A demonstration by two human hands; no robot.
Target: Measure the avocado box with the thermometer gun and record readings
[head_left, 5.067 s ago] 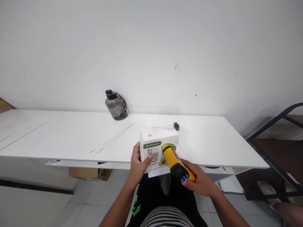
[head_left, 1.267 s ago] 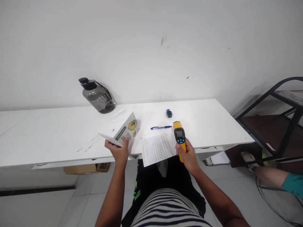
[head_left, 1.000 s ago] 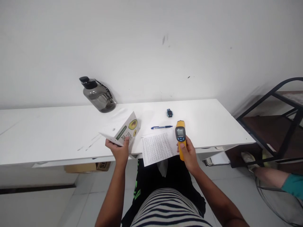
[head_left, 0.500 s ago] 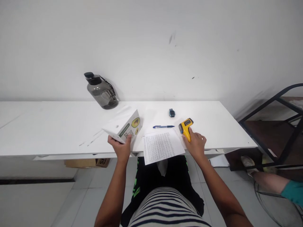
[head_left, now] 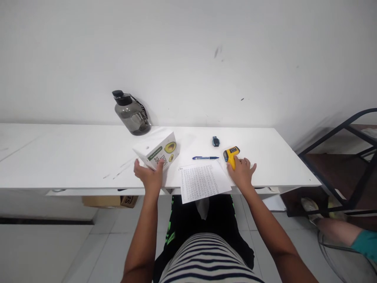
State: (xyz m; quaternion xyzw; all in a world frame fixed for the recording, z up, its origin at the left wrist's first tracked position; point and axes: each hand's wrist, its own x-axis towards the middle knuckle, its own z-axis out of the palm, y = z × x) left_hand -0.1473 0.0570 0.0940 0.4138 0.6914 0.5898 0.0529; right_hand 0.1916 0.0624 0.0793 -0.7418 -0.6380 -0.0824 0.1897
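Note:
At the table's front edge, my left hand (head_left: pixel 150 177) grips a white avocado-printed carton (head_left: pixel 161 154), thumb against its printed face and fingers at its left side. Whether the carton is a full box or a folded card I cannot tell. My right hand (head_left: pixel 243 173) has thumb and forefinger about the handle of a yellow infrared thermometer (head_left: pixel 232 153); its other fingers are spread. Between the hands a sheet of paper with rows of writing (head_left: pixel 202 181) overhangs the edge. Behind the sheet lies a blue pen (head_left: pixel 205 158), and farther back a small dark watch (head_left: pixel 216 141).
A grey transparent bottle (head_left: pixel 132 116) with a black cap stands near the wall on the left. The white table (head_left: pixel 67 157) runs along the wall. Below is a cardboard box (head_left: pixel 106 201). At right are a dark metal rack (head_left: pixel 344 122) and another person's teal-clothed limb (head_left: pixel 365 241).
The carton has tilted and moved slightly up and right with my left hand. The right hand's outer fingers have spread by the thermometer, which stays in nearly the same place. The view has shifted slightly.

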